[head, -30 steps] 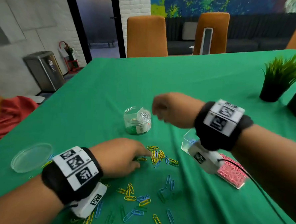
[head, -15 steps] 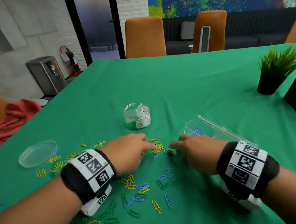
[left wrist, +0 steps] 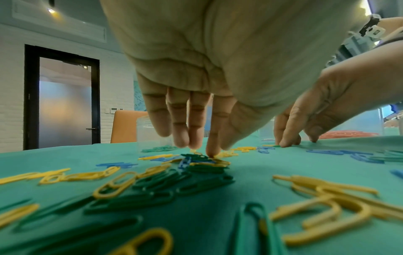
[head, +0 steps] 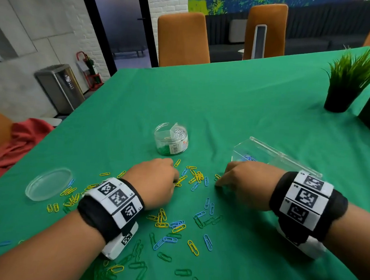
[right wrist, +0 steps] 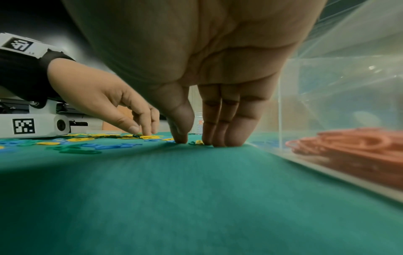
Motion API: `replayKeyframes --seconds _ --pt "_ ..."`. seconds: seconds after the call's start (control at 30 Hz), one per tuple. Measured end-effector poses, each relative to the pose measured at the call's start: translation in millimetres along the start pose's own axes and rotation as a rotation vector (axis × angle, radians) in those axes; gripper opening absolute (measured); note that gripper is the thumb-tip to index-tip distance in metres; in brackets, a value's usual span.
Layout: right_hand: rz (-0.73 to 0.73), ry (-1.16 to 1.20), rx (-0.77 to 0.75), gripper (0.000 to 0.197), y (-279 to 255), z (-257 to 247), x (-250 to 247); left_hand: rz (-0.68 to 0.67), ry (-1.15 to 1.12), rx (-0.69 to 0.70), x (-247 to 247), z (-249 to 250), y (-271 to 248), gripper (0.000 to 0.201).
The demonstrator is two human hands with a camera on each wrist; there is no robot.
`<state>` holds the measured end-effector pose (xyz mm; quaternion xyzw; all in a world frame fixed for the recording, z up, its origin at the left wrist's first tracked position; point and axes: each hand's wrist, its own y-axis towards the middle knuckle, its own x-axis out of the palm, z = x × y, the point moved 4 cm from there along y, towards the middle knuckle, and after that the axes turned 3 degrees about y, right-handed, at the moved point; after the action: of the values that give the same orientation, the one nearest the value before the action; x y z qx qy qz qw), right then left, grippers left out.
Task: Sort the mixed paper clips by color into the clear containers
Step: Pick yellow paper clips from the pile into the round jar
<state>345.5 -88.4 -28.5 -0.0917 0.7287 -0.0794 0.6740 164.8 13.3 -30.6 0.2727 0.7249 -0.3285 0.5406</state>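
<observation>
Yellow, blue and green paper clips [head: 195, 179] lie mixed on the green cloth. My left hand [head: 175, 181] reaches into the pile, its index finger and thumb [left wrist: 218, 150] pinching at a yellow clip [right wrist: 150, 137]. My right hand [head: 217, 183] is down on the cloth to the right of the pile. Its thumb and straight fingers [right wrist: 195, 141] touch the cloth on either side of a small clip [right wrist: 197, 142]. A round clear jar [head: 171, 142] behind the pile holds green clips. A clear box [head: 265, 152] by my right wrist holds blue clips and red clips [right wrist: 348, 146].
A clear round lid [head: 48, 184] lies at the left among more yellow clips. More clips are scattered toward the near edge. A potted plant [head: 345, 84] and a dark object stand at the far right. Orange chairs line the far side of the table.
My right hand has come down from beside the jar to the cloth at the right of the pile. My left hand has stayed at the pile, its fingers drawn in.
</observation>
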Motion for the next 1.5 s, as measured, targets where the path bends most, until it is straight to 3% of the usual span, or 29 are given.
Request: replayKeyframes --seconds 0.17,0.33,0.43,0.53,0.63,0.7,0.83,0.87,1.03,1.17,1.27,1.37,1.5 --pt "0.056 0.028 0.003 0.045 -0.6 1.3 -2.4 0.073 -0.071 -0.013 -1.5 -6.8 -0.1 0.019" --pt "0.027 0.036 0.004 0.041 -1.6 -0.8 -2.1 0.094 -0.256 0.287 -8.8 16.2 -8.2 0.024" --pt "0.045 0.09 -0.006 0.023 -3.9 -3.2 -4.5 0.14 -0.354 0.448 -15.5 31.1 -21.4 0.024" --pt "0.048 0.068 -0.015 0.006 -3.6 -5.6 -2.5 0.084 -0.249 0.525 -11.9 43.7 -28.5 0.023" --pt "0.037 0.08 0.025 0.017 -3.4 -5.0 -2.1 0.098 -0.191 0.556 -9.9 51.1 -30.3 0.016" --pt "0.056 0.092 0.036 0.026 -4.1 -4.3 -3.0 0.107 -0.203 0.555 -9.5 51.9 -29.8 0.013" --pt "0.057 0.131 -0.007 0.012 -10.1 -10.4 -6.9 0.149 -0.38 0.472 -13.7 37.6 -26.5 0.002" --pt "0.061 0.148 -0.045 0.017 -12.7 -13.6 -8.1 0.157 -0.434 0.423 -14.5 31.8 -26.1 0.004" --pt "0.03 0.189 -0.3 0.03 -31.4 -45.3 -12.4 -0.073 -0.702 0.244 -17.0 18.4 -44.6 0.022" --pt "-0.043 -0.024 -0.336 0.042 -35.7 -61.2 3.9 -0.198 -0.5 0.256 -14.1 19.1 -79.9 0.014" --pt "-0.045 -0.048 -0.295 0.026 -38.8 -55.8 9.0 -0.152 -0.126 0.252 -5.2 23.1 -102.9 0.03" --pt "-0.042 -0.059 -0.257 0.016 -44.5 -50.6 11.3 -0.055 -0.106 0.228 0.8 25.2 -113.5 0.029" --pt "-0.044 -0.098 -0.219 0.008 -52.7 -49.1 13.5 -0.023 -0.068 0.211 1.6 28.8 -122.3 0.02"
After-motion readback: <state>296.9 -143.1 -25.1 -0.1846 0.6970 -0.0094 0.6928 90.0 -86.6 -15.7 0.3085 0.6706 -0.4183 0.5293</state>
